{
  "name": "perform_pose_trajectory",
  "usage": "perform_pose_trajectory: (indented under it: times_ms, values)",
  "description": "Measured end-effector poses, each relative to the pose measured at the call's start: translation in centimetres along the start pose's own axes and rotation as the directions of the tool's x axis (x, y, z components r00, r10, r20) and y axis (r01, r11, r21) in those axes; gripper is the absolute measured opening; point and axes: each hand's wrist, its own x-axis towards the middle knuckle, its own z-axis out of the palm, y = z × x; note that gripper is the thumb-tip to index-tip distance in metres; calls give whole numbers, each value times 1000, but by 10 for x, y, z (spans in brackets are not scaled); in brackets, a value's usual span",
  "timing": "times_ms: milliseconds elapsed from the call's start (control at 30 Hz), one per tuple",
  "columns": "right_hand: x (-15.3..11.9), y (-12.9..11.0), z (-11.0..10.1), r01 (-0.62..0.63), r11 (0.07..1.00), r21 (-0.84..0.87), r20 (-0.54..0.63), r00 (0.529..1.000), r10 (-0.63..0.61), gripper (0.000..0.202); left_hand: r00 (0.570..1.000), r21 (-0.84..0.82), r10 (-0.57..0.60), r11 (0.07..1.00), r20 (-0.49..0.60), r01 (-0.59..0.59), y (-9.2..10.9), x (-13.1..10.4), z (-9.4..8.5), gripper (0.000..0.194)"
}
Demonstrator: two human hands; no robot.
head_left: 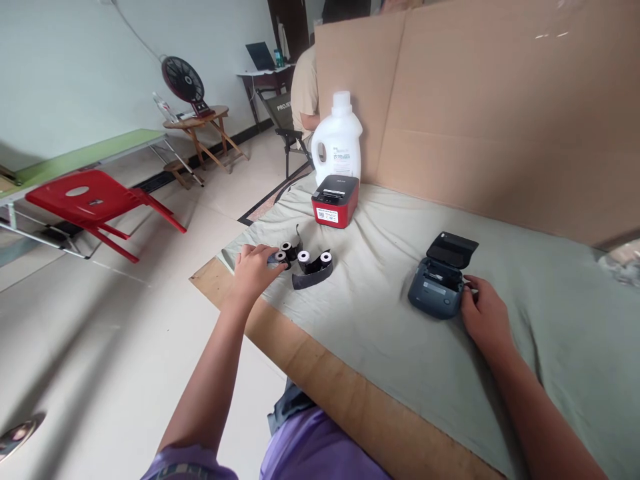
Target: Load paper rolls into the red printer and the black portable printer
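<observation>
My left hand (256, 268) pinches a small black ribbon roll with a pale core (281, 257) at the left edge of the cloth. Beside it stand another black roll (285, 247) and a pair of white-cored rolls joined by a loose black strip (314, 279). On the right, a dark blue portable label printer (436, 293) rests on the cloth with its lid (453, 250) raised. My right hand (485, 310) is closed at the printer's right side, its fingertips partly hidden.
A red and black printer (334, 203) stands before a white jug (340, 143). Cardboard (475, 113) walls the back of the cloth-covered table (360, 320). A seated person (305, 87) is partly hidden behind it. A red chair (95, 200) and a fan (183, 80) are at left.
</observation>
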Motion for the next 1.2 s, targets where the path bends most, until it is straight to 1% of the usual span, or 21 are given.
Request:
perform_pose_trajectory:
  times_ms: [100, 200, 233, 300, 367, 433, 533, 600, 667, 733, 800, 833, 867, 900, 933, 967, 1033, 1100, 1133, 1167, 1200]
  values:
    - [-1, 0, 0, 4, 1000, 3, -5, 1000, -4, 43, 998, -35, -63, 997, -22, 62, 4, 4, 0, 33]
    - [-2, -2, -1, -6, 1000, 29, -6, 1000, 6, 42, 982, -335, -190, 925, 2, 179, 4, 3, -10, 30]
    - [-2, -2, -2, -8, 999, 43, -13, 1000, 9, 42, 974, -496, -224, 841, 42, 215, 4, 2, -15, 32]
    - [-2, -5, -4, -7, 998, 70, -33, 999, 9, 40, 965, -774, -226, 585, 132, 243, 6, 0, -26, 37]
    - [-2, -10, -7, -10, 996, 86, -92, 996, 18, 38, 970, -912, -173, 343, 173, 224, 11, -2, -36, 42]
    - [-3, -18, -13, -5, 996, 90, -178, 984, 21, 37, 974, -955, -125, 207, 191, 214, 22, -3, -42, 44]
    - [-7, -42, -28, 32, 993, 115, -277, 961, 1, 35, 985, -967, -100, 198, 143, 160, 51, -7, -44, 44]
    - [-13, -66, -41, 41, 976, 213, -213, 977, 5, 29, 987, -938, -140, 347, -76, -23, 78, -15, -38, 38]
    - [-22, -96, -52, -13, 913, 408, 9, 1000, 11, 25, 912, -750, -56, 591, -406, -297, 110, -27, -28, 31]
    - [-30, -126, -58, -162, 771, 615, 294, 955, -33, 28, 763, -407, 241, 729, -599, -550, 142, -43, -14, 22]
    - [-33, -148, -58, -321, 630, 707, 474, 876, -87, 32, 587, -122, 519, 677, -621, -726, 170, -55, 2, 13]
    - [-31, -154, -57, -371, 583, 723, 511, 855, -89, 33, 513, -36, 592, 632, -622, -774, 181, -59, 9, 10]
    - [-28, -157, -57, -404, 554, 728, 529, 845, -78, 32, 463, 10, 626, 601, -627, -799, 191, -62, 16, 11]
    - [-24, -156, -57, -422, 542, 727, 535, 842, -64, 30, 443, 17, 635, 583, -633, -812, 200, -63, 23, 12]
    - [-18, -152, -58, -429, 544, 721, 539, 841, -51, 31, 459, -18, 625, 580, -631, -815, 206, -62, 29, 16]
    - [-11, -146, -61, -430, 561, 707, 548, 835, -51, 35, 510, -96, 602, 585, -615, -806, 212, -61, 34, 25]
    - [5, -131, -71, -412, 630, 658, 598, 794, -106, 49, 683, -360, 512, 593, -521, -720, 221, -57, 44, 53]
    - [20, -116, -85, -351, 726, 591, 658, 731, -181, 64, 864, -689, 391, 530, -318, -494, 229, -57, 53, 70]
    - [27, -110, -92, -302, 770, 562, 676, 704, -217, 67, 921, -825, 347, 457, -179, -332, 234, -59, 56, 70]
    - [34, -105, -99, -244, 805, 541, 684, 685, -252, 66, 945, -919, 326, 361, -35, -158, 239, -63, 59, 69]
    - [39, -100, -104, -181, 831, 526, 680, 677, -283, 62, 940, -967, 326, 254, 99, 14, 244, -69, 62, 68]
